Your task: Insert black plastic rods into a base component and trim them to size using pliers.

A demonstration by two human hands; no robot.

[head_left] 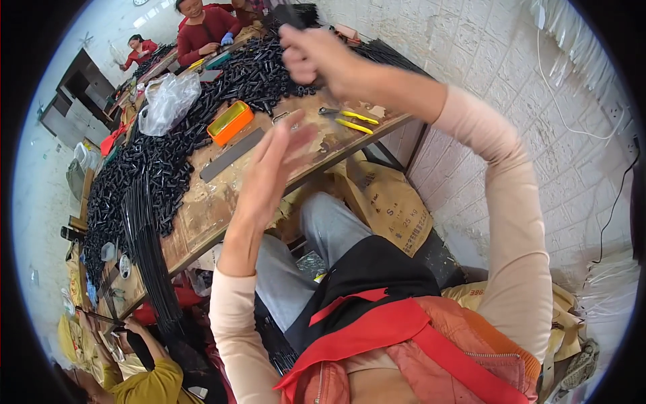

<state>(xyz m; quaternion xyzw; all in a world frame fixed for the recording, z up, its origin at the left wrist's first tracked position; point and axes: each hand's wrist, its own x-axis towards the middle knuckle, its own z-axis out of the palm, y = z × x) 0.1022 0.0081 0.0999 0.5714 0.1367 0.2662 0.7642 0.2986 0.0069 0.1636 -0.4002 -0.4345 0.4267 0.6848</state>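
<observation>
Workbench (195,232) is presenting bare, worn board along its front edge, while black tubular parts (259,67) are crowding the far side. Right hand (317,57) is clenching a dark object (289,15), blurred and of unclear kind, above the pile. Left hand (268,167) is hovering near the front edge, fingers extended, grip released. Yellow-handled pliers (354,126) are lying close to that edge; a grey flat bar (232,155) is resting beside an orange box (234,132), leaving open board between bar and edge.
</observation>
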